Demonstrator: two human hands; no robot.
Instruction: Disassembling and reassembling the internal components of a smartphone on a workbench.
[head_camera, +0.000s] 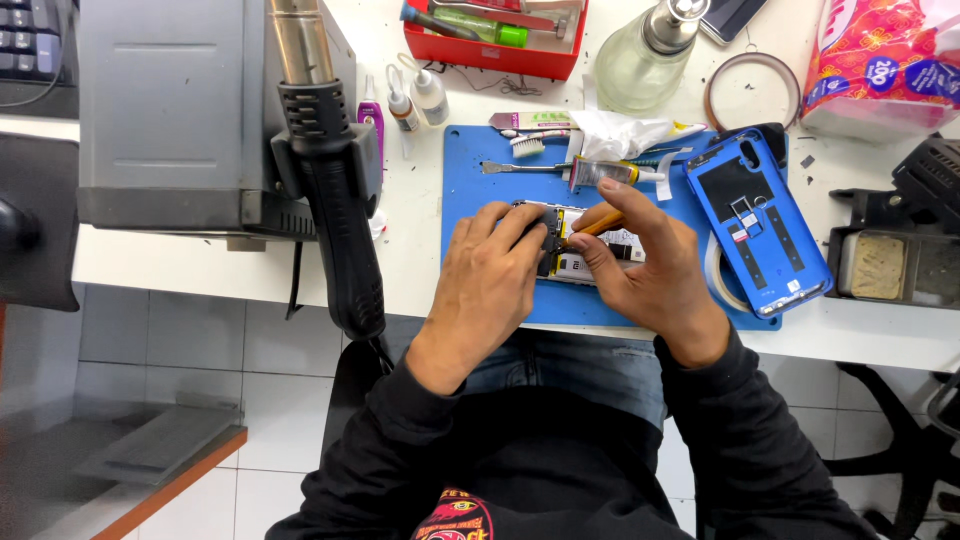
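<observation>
Phone (580, 250), opened, lies mid-mat on the blue mat (470, 170). Left hand (490, 280) presses its nine o'clock end, fingers together; right hand (650, 270) fingers clamped on an orange-handled tool (598, 220). Looks light, fragile inside: hold by edges.
</observation>
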